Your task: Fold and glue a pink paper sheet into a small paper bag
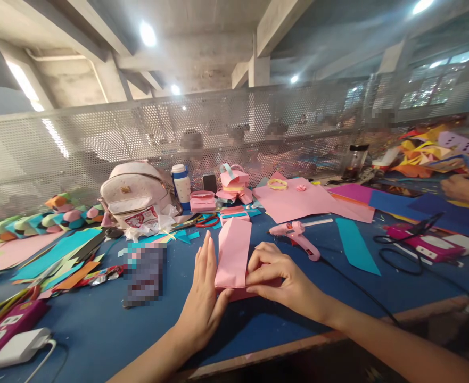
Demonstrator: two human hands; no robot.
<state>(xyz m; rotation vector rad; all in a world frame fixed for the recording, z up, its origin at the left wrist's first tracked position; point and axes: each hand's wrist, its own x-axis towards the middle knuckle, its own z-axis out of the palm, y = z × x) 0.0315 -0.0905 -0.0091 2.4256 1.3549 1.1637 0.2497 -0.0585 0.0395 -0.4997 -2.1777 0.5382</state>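
A pink folded paper piece (234, 252) stands between my hands near the table's front edge, with a long flap rising at the back and a creased lower front edge. My left hand (202, 292) lies along its left side, fingers stretched out straight and the thumb by the lower front edge. At the lower right corner, my right hand (272, 274) is closed, thumb and fingertips pinching the paper. A pink glue gun (296, 236) rests on the table just beyond my right hand. Behind the folded piece lie red-handled scissors (208, 221).
A blue table (274, 330) carries pink sheets (294, 202), a blue strip (356, 244), a backpack (134, 186), a bottle (181, 186) and finished pink paper boxes (234, 183). Power strips (421, 242) and cables lie both sides. Another person's hand (468, 183) works at the right.
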